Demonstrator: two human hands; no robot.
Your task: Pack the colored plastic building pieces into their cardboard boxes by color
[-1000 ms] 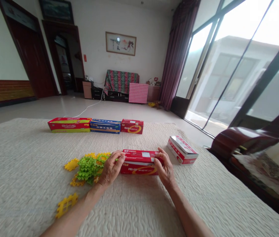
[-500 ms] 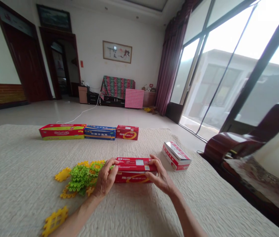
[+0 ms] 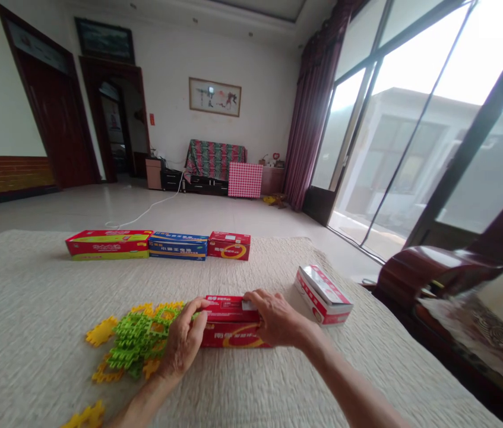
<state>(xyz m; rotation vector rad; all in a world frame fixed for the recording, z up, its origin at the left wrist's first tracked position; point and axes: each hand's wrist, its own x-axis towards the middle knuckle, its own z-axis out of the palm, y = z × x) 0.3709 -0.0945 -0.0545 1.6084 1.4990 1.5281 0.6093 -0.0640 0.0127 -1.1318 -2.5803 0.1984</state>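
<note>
A red box (image 3: 233, 334) with white lettering lies on the cream textured cover, close in front of me. My left hand (image 3: 186, 333) grips its left end, thumb and fingers at the upper edge. Over the right part of the box lies my right hand (image 3: 275, 315), its fingers curled on the top and front. Just left of my left hand is a pile of green plastic pieces (image 3: 133, 342) mixed with yellow ones (image 3: 102, 331). A white and red box (image 3: 325, 295) sits to the right of my right hand.
Farther back, a red and green box (image 3: 108, 245), a blue box (image 3: 179, 246) and a smaller red box (image 3: 230, 246) form a row. Another yellow piece (image 3: 86, 416) lies near the bottom edge. A dark wooden armrest (image 3: 405, 270) stands at the right.
My right hand has moved left from the box's right end onto its top. My left hand still holds the left end. The view has shifted slightly.
</note>
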